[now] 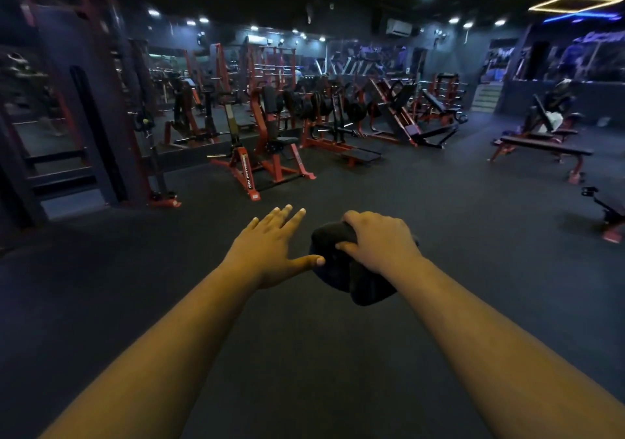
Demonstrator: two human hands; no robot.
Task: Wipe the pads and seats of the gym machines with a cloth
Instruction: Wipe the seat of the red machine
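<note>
Between machines, cloth in hand, nothing being wiped yet.

The dark rubber floor (338, 181) stretches ahead of me to rows of red-framed gym machines, and none of them is within reach. The nearest is the red seated machine (267, 147) ahead and a little to my left, its black seat and back pad both in view; a flat bench (544, 146) sits well apart to my right. Both my arms are stretched out over bare floor. My right hand (380, 239) grips the bunched dark cloth (351, 272), fingers curled over its top. My left hand (270, 249) is spread flat and holds nothing, its thumb tip just touching the cloth's edge. I judge this the walking step: next I must close on a machine and lay the cloth on its seat.
</note>
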